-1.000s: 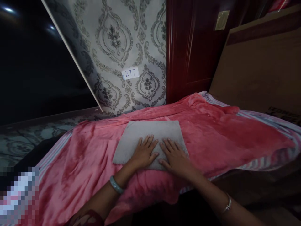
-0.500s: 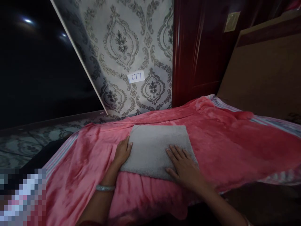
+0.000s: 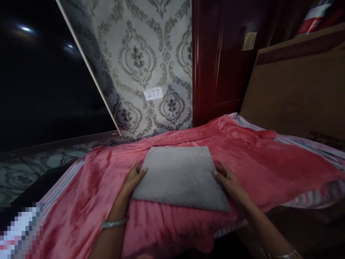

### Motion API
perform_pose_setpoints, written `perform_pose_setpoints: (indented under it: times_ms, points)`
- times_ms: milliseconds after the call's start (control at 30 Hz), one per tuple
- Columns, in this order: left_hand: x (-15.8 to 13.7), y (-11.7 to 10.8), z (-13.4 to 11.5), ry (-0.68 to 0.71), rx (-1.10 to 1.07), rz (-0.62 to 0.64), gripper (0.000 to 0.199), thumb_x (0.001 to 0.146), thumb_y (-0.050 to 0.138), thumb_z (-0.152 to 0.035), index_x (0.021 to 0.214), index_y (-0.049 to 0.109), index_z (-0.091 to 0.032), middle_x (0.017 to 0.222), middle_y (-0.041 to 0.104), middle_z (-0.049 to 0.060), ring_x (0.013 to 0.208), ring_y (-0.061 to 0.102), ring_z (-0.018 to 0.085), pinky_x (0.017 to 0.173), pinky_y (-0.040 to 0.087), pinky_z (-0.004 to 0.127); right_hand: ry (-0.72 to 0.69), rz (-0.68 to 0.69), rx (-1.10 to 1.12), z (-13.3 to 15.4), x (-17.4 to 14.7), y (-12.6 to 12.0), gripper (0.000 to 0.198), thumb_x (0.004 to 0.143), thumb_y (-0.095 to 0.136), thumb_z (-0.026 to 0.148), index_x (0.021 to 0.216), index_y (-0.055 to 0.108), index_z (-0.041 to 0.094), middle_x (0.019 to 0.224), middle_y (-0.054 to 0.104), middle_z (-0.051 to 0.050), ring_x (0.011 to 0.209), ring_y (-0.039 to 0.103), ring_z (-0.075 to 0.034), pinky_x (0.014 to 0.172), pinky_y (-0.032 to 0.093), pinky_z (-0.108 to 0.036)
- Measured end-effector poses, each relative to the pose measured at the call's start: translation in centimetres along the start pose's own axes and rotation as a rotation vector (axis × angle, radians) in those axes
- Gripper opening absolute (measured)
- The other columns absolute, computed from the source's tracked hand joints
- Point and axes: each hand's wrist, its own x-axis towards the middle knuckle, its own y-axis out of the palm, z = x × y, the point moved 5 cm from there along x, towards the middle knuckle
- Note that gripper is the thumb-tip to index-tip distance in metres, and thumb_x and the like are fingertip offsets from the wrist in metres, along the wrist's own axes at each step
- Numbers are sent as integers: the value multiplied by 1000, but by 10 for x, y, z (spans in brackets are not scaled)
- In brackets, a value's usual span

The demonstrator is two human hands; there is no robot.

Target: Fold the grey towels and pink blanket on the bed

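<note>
A grey, soft-looking rectangular cloth (image 3: 178, 176) lies flat on a pink plush blanket (image 3: 88, 194). At its left edge is my left hand (image 3: 132, 178), the thumb resting on the cloth and the fingers apart from it, pointing away from me. My right hand (image 3: 229, 181) is beside the right edge, thumb near the cloth's border and fingers spread. The hands face each other across the cloth, both open. The undersides of my fingers are partly hidden.
Behind the blanket stands a patterned wall with a paper label (image 3: 153, 93) reading 277. A large dark screen (image 3: 51, 79) fills the left. To the right are a dark red door (image 3: 215, 64), a big brown cardboard panel (image 3: 296, 90) and a bottle (image 3: 314, 18).
My right hand has moved off the top of the cloth to its right edge. My left thumb and fingers have spread apart. The view has shifted slightly.
</note>
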Motion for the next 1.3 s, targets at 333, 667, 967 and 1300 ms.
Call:
perform_pose_setpoints:
  times_ms: [333,667,967,1300]
  points:
    - [-15,4,-14,3,-129,148,88,66,77,-48,144,48,-19,148,50,15,129,54,31,103,48,39,142,136,171,30,5,19,95,68,71,45,153,35,19,140,56,-12,110,64,-30,92,54,-46]
    - [-39,-34,-25,-111,-295,235,95,56,84,-38,143,51,-19,115,72,13,95,70,30,84,53,40,68,259,139,43,-70,25,83,76,65,56,150,42,25,148,48,-9,125,55,-30,100,49,-46]
    - [-68,-47,4,-150,-262,-1,79,59,84,-43,130,62,-17,124,68,16,109,66,29,92,52,37,116,312,105,10,-76,11,90,73,67,62,150,42,22,102,72,-11,92,69,-29,83,56,-45]
    - [-125,-29,18,-196,-1049,-280,29,75,62,-23,103,67,-19,94,75,7,93,71,22,81,59,32,-364,140,-349,55,23,-3,50,78,56,48,117,69,19,122,68,-13,109,64,-31,95,50,-47]
